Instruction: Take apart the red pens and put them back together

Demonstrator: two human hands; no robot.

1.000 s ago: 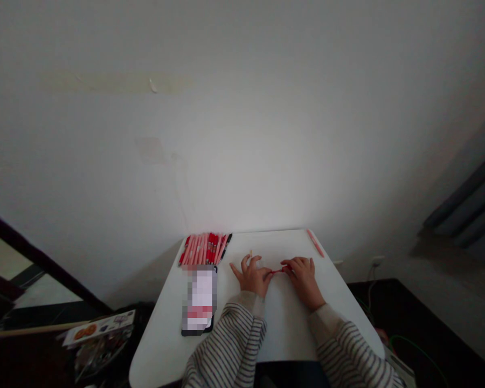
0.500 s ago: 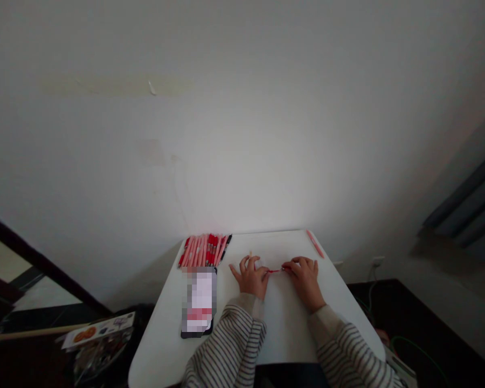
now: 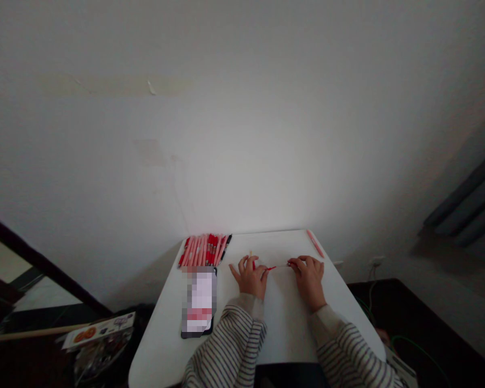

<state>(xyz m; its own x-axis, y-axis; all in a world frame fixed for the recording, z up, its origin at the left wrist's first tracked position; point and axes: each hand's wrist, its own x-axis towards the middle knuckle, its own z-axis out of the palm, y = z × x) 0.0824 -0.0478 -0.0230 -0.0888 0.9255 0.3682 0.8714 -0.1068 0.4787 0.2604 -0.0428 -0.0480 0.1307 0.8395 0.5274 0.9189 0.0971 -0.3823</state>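
The gap between the two hands has widened: the right hand (image 3: 309,280) has shifted outward to the right, while the left hand (image 3: 252,280) has stayed almost in place. Where a mostly red length bridged them half a second ago, there is now a short red piece (image 3: 271,268) at the left fingertips and, beyond it, a thin pale strand (image 3: 281,265) running across to the right hand. That suggests a slim pen part being drawn lengthwise out of another — though at this size and in this dim light I can't be sure whether the two are fully apart.

The left hand pinches the red piece between thumb and index finger, its other fingers fanned out; the right hand has its thumb and fingertips closed on the far end of the thin pale strand, the knuckles bent over it. Both parts are over the middle of the white table (image 3: 286,334), toward its far half.

The rest is as it was: the row of red and pink pens (image 3: 200,250) lies side by side at the far left corner, the phone (image 3: 199,302) sits just in front of it, its screen blurred out, and a single pink pen (image 3: 315,243) lies along the far right edge — well apart from the row
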